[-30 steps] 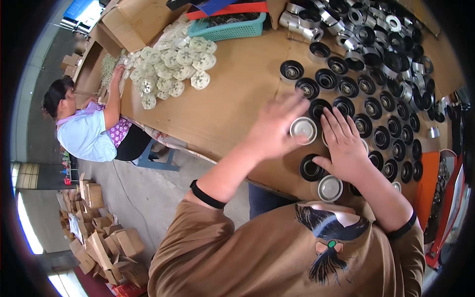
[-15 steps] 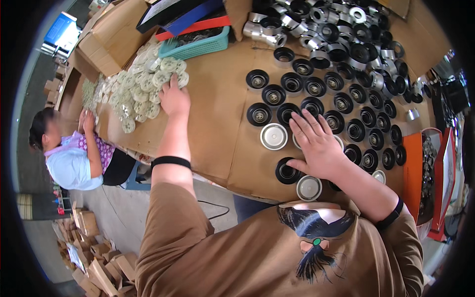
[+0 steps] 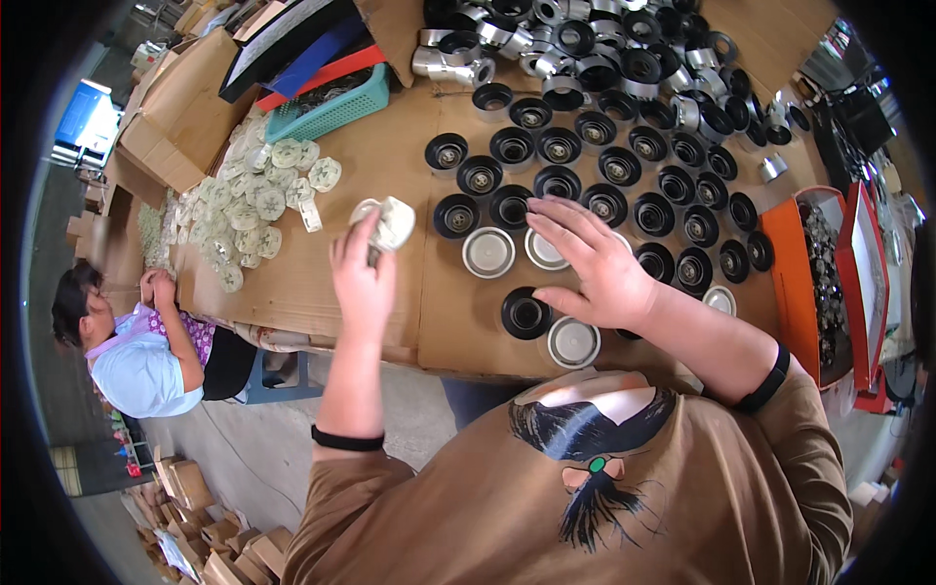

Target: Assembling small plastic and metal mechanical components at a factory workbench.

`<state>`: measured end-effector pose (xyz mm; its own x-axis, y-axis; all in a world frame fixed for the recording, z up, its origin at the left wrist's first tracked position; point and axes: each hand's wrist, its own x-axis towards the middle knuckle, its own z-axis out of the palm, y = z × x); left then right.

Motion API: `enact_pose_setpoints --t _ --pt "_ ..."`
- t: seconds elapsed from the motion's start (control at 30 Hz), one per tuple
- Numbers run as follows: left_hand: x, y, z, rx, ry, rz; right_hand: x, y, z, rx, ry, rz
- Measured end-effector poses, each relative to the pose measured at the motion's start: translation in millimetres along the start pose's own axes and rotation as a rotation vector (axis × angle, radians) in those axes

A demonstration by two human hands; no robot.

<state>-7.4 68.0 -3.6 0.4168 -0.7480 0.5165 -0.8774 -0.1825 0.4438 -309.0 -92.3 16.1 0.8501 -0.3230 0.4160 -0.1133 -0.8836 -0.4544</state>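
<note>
My left hand (image 3: 363, 283) is raised over the cardboard-covered table, its fingers closed around a few whitish plastic discs (image 3: 394, 224). To its left lies a heap of similar translucent plastic discs (image 3: 268, 202). My right hand (image 3: 606, 273) hovers over or rests on rows of round black cup-shaped parts (image 3: 525, 314), fingers stretched out, palm down, with nothing visible in its grasp. White round inserts fill some cups near it, one white insert (image 3: 487, 253) to its left and another white insert (image 3: 573, 342) below it. Whatever lies under the palm is hidden.
A heap of silver and black metal rings (image 3: 595, 58) covers the far side. A teal basket (image 3: 331, 109) and a cardboard box (image 3: 180, 117) stand far left. An orange box (image 3: 795, 263) of small parts is at right. Another person (image 3: 146, 341) sits at the left.
My left hand has left the heap, moving toward me with plastic discs in its fingers. My right hand stays near the same cups. The whole view has shifted somewhat.
</note>
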Motion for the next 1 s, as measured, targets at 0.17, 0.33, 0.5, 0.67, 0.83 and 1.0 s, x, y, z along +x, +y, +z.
enact_pose_setpoints --t 0.17,0.33,0.5,0.67,0.83,1.0 --pt "-30.5 111.7 9.2 -0.233 -0.051 0.307 -1.7 -37.8 10.2 1.676 -0.176 0.503" --pt "-37.8 161.4 2.7 -0.256 -0.123 0.482 -10.4 -40.9 1.5 2.217 -0.146 0.712" --pt "-25.9 169.1 12.9 -0.233 -0.308 0.411 -27.0 -25.0 3.8 2.333 -0.058 0.730" --pt "-25.6 147.0 19.6 -0.425 -0.223 0.215 -27.0 -20.6 -11.2 2.194 -0.004 0.873" --pt "-28.5 86.9 8.1 -2.013 -0.001 -0.814 -33.1 -3.9 -31.9 2.171 0.010 0.700" --pt "-64.1 113.8 0.7 -1.546 -0.248 -0.549 -71.2 21.0 -54.0 1.673 0.351 0.700"
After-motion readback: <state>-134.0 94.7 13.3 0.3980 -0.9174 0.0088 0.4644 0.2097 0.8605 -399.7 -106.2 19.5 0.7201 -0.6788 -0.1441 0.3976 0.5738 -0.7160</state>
